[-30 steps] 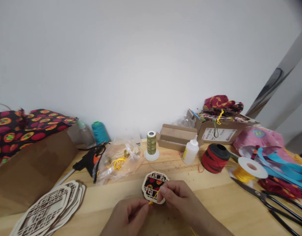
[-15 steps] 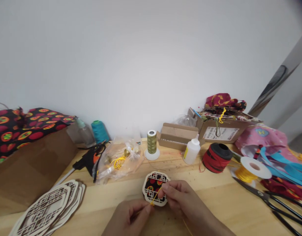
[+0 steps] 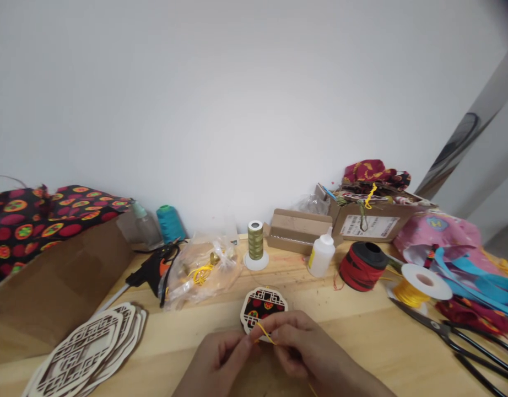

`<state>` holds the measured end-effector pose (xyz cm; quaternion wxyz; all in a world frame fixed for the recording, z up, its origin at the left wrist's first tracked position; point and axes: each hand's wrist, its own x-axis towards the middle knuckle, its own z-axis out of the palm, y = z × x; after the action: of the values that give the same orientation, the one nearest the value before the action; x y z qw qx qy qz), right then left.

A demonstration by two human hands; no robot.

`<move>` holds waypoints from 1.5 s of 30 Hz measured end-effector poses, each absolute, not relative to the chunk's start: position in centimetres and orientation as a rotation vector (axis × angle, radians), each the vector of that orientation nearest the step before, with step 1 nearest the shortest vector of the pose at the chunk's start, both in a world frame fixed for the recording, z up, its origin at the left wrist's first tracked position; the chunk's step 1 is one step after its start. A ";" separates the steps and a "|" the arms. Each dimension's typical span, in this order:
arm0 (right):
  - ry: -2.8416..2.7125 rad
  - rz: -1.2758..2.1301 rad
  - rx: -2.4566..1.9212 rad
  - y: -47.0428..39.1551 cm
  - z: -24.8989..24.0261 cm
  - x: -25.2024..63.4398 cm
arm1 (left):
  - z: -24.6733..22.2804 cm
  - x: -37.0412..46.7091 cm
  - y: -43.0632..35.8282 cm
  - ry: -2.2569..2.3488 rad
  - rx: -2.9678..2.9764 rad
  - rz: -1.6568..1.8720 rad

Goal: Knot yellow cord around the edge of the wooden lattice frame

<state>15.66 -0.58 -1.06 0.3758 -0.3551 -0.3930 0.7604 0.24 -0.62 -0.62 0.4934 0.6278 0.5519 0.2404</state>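
Note:
Near the table's front lies a small wooden fretwork ornament [image 3: 264,300] with dark patterned fabric showing through its middle. My left hand [image 3: 225,353] pinches a yellow cord [image 3: 264,332] at the ornament's lower edge. From the right, my right hand [image 3: 306,344] grips the same cord between thumb and fingers, its forefinger reaching toward the left fingertips. The cord bends in a short loop between the two hands. My right fingers cover the ornament's lower right part, and a cord end hangs below that hand.
Wooden fretwork panels [image 3: 84,347] are stacked at left, below a glue gun [image 3: 150,270] and a plastic bag [image 3: 204,270]. A green thread spool [image 3: 255,242], white bottle [image 3: 321,255], red thread spool [image 3: 363,266], yellow cord spool [image 3: 419,284] and black scissors [image 3: 448,331] lie beyond and right.
My right hand has come down and left toward my left hand. The cord, stretched straight up across the ornament before, now curves in a small loop between the fingers.

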 end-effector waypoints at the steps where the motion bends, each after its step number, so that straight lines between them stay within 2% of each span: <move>1: -1.009 1.950 -0.900 -0.6 -1.1 15.7 | -0.7 0.3 -0.6 1.340 1.530 0.565; 9: -0.979 1.928 -0.946 -0.7 -1.3 15.6 | -1.1 0.4 -0.1 1.389 1.592 0.477; 16: -0.880 1.956 -0.912 -0.4 -1.4 15.9 | -1.2 -0.1 -0.2 1.359 1.528 0.577; 35: -0.686 2.059 -0.871 -0.1 -1.9 16.1 | -1.6 -0.2 -0.2 1.254 1.685 0.506; 41: -0.916 1.877 -0.949 -0.1 -1.8 15.7 | -1.6 -0.4 -0.2 1.207 1.591 0.553; 45: -1.292 1.597 -1.234 -0.7 -2.1 14.8 | -1.7 -0.4 -0.6 1.155 1.556 0.581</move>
<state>14.83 -0.73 -2.08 0.3641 -0.4798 -0.5021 0.6206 -0.44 -0.57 -1.74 0.5306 0.6518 0.4841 0.2434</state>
